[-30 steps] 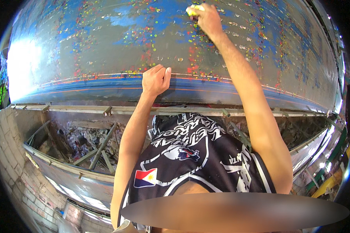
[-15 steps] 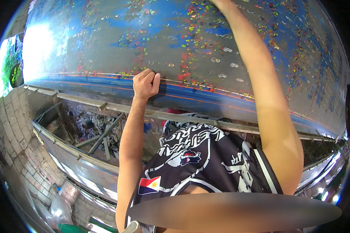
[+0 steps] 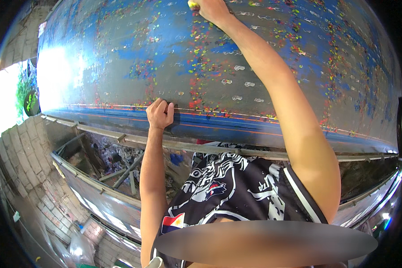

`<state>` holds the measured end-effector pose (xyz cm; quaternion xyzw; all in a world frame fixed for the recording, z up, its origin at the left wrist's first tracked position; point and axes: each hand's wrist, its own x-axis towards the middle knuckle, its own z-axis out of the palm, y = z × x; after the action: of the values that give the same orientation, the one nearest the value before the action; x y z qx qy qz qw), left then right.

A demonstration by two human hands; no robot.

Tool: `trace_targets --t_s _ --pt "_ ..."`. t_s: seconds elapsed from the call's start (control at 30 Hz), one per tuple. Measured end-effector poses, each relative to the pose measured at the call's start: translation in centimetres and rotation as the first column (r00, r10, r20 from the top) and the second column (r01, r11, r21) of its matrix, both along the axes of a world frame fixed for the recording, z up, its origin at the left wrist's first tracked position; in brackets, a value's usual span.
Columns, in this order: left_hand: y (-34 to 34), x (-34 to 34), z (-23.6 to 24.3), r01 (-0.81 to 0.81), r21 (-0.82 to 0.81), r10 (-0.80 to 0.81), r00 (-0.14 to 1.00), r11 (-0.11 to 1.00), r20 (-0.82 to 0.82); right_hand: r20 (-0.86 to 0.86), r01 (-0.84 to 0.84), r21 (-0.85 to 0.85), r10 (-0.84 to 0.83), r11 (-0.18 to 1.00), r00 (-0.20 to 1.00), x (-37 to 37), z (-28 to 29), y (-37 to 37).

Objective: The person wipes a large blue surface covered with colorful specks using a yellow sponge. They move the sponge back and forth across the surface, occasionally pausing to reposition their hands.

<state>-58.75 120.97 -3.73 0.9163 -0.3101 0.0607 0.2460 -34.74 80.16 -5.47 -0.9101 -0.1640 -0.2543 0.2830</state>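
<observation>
A long painted board (image 3: 174,67), grey and blue, has rows of small white outlines and specks of red, yellow and green. My left hand (image 3: 161,114) rests on it near the striped lower edge, fingers curled; whatever they hold, if anything, is hidden. At the top, my right hand (image 3: 212,9) reaches far across the surface, gripping a small yellow object (image 3: 193,5), possibly a cloth or sponge, against the board. Glare whitens the board's left end.
A wooden rail (image 3: 192,147) runs along the board's near side. Below are rubble (image 3: 116,156) and poles; a second long panel (image 3: 94,192) lies nearer. Brick paving (image 3: 22,156), clear plastic sheeting (image 3: 80,248) and greenery (image 3: 22,89) are at the left.
My right hand has moved leftward, reaching out of frame half a second ago and showing again now with the yellow object. My left hand sits lower and further left in view, still curled.
</observation>
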Motion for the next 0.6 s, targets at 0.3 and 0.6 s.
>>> trace_targets --t_s 0.3,0.6 --pt "0.1 0.0 -0.8 -0.014 0.038 0.013 1.0 0.999 0.024 0.014 0.175 -0.06 -0.174 0.983 0.985 3.4 -1.8 -8.1" --pt "0.7 -0.1 -1.1 0.025 0.031 -0.027 0.998 0.999 0.051 0.019 0.422 -0.35 -0.444 0.836 0.896 -7.9 -0.4 -28.5"
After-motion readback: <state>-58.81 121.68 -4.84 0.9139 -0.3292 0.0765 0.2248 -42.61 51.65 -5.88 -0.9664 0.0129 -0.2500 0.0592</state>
